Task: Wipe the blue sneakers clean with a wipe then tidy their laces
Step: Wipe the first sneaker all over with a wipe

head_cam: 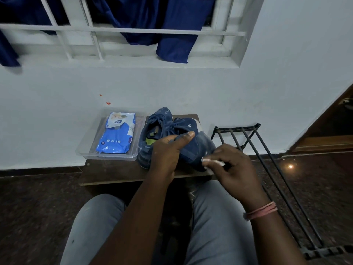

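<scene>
Both hands are busy at centre frame: the left hand (168,150) grips the near blue sneaker (193,148) by its collar to steady it on the counter (114,173), so the right hand (231,165), pinching a white wipe (214,163), can rub its heel, while the other sneaker (156,121) waits behind.
</scene>
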